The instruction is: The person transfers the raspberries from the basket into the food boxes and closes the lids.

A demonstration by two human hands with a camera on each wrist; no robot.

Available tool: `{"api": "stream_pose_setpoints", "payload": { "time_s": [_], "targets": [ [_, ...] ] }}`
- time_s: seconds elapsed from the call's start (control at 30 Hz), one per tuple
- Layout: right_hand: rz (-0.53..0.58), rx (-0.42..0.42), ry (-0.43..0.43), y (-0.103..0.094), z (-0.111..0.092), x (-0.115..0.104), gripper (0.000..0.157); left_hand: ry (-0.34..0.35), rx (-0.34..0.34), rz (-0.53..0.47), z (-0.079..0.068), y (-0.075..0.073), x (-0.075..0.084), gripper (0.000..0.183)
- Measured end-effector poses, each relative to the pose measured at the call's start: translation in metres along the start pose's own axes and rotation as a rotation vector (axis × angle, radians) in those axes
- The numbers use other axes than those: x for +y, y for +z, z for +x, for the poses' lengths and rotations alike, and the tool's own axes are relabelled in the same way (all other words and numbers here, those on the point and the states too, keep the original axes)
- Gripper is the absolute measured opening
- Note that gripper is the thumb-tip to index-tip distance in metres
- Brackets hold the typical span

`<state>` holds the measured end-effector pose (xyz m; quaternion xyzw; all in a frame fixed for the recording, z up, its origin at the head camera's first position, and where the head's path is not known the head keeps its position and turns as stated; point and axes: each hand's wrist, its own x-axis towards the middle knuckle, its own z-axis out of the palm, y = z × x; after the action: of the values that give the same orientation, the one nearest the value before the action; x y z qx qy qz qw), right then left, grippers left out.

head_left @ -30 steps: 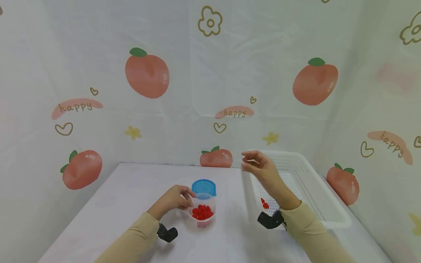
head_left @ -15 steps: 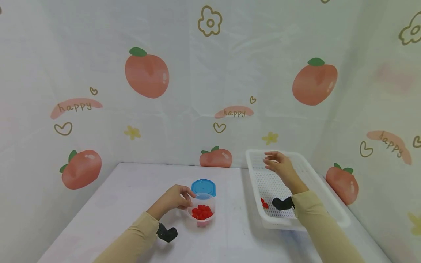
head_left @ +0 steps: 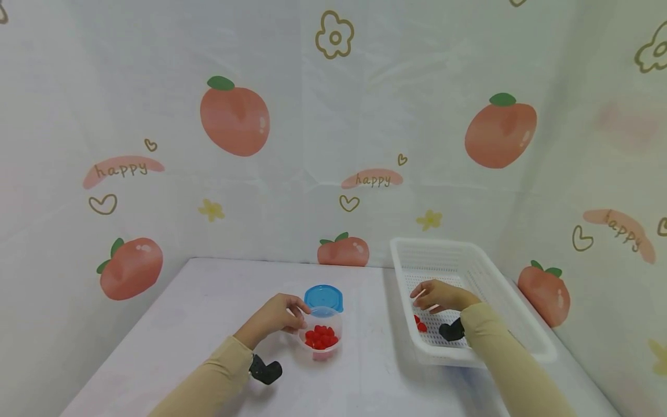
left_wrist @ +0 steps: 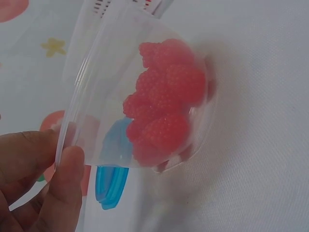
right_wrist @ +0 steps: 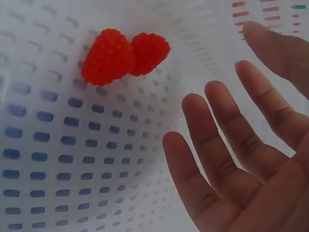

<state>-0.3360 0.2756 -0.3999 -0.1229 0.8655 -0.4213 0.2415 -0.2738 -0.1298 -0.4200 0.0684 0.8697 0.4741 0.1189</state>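
My left hand (head_left: pixel 277 317) pinches the rim of a clear plastic tub (left_wrist: pixel 108 96) between thumb and fingers. Several red raspberries (left_wrist: pixel 164 96) lie in the bottom of that tub, which stands on the table. Inside the white perforated basket (head_left: pixel 526 321), my right hand (head_left: pixel 442 295) hovers with fingers spread and nothing between them. Two raspberries (right_wrist: pixel 108 58) rest against each other in the basket, a short way from the fingertips in the right wrist view.
Just behind the tub lies a blue lid (head_left: pixel 323 297). The basket's raised walls stand on the right side of the white table (head_left: pixel 224 284). A fruit-printed curtain (head_left: pixel 292 116) hangs behind the table.
My right hand has moved right from beside the basket's left wall, then dropped down into the basket toward the two raspberries. The left hand and tub have stayed in place.
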Motion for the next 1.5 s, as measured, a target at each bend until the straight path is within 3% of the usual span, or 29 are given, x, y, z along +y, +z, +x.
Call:
{"api": "stream_pose_setpoints", "payload": {
  "time_s": [0.37,0.53,1.13,1.37,1.5],
  "targets": [
    [0.004,-0.051,0.159,0.009,0.005,0.005,0.022,0.001,0.002,0.015,0.002,0.001,-0.003,0.023],
    [-0.036,-0.042,0.188,0.012,0.008,0.009,0.020,0.002,0.004,0.013,0.001,0.001,-0.002,0.023],
    [-0.164,-0.065,0.158,0.017,0.010,0.008,0.013,0.001,0.006,0.007,0.000,0.001,-0.001,0.023],
    [-0.153,-0.046,0.159,0.012,0.008,0.007,0.017,-0.001,-0.001,0.009,0.000,-0.001,0.001,0.023],
    [-0.126,-0.012,0.105,0.005,0.006,0.005,0.016,-0.009,-0.002,0.009,-0.001,-0.001,0.002,0.023]
  ]
}}
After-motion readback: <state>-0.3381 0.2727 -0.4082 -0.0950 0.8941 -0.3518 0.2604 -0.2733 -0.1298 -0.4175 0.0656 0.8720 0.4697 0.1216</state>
